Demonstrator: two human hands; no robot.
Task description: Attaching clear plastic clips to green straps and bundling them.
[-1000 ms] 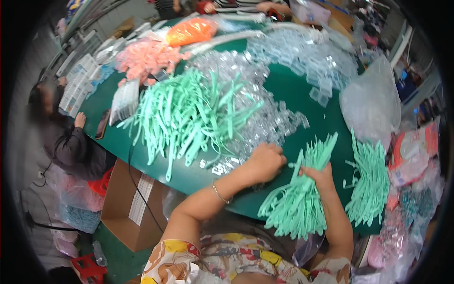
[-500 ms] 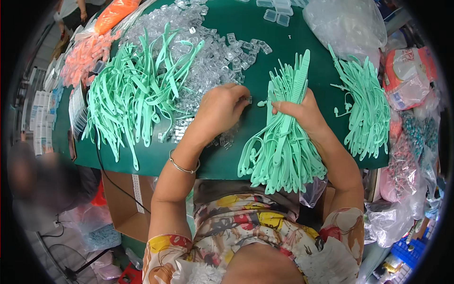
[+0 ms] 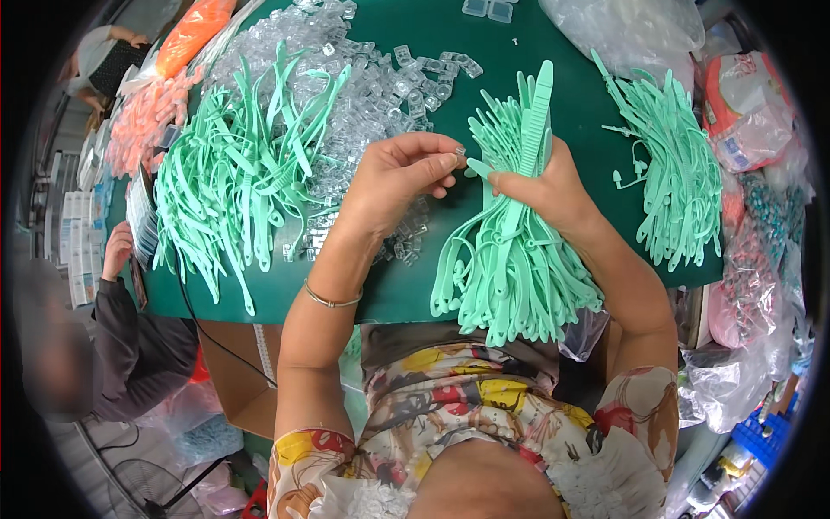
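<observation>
Right hand (image 3: 558, 190) is closed around a fanned bundle of mint-green, ribbed, flexible plastic straps (image 3: 519, 268), thumb pressed across the front. Bundle is the reference for everything below. It's held over the near edge of a dark green counter (image 3: 506, 52); ribbed ends point away from the wearer, rounded ends with holes hang toward the body. One strap end juts out of the bundle's left side, just above the thumb.

Left hand (image 3: 402, 177) is just left of the bundle, thumb and index finger pinching a small clear plastic clip (image 3: 460, 151), other fingers curled. Clip sits right next to that jutting strap end; can't tell if they touch.

Left of the bundle, past the left hand: loose heap of mint-green straps (image 3: 229, 182), tangled, some ends over the counter edge. Between that heap and the bundle, spreading farther back: big scatter of clear plastic clips (image 3: 363, 86).

Right of the bundle, well apart: second mint-green strap pile (image 3: 679, 182), lying roughly lengthwise. Behind and to the right of the bundle: large cloudy translucent plastic bag (image 3: 627, 35).

Far left of the bundle, beyond the loose heap: coral-pink small parts (image 3: 151, 117), plus a co-worker's hand (image 3: 118, 251) at the counter edge.
</observation>
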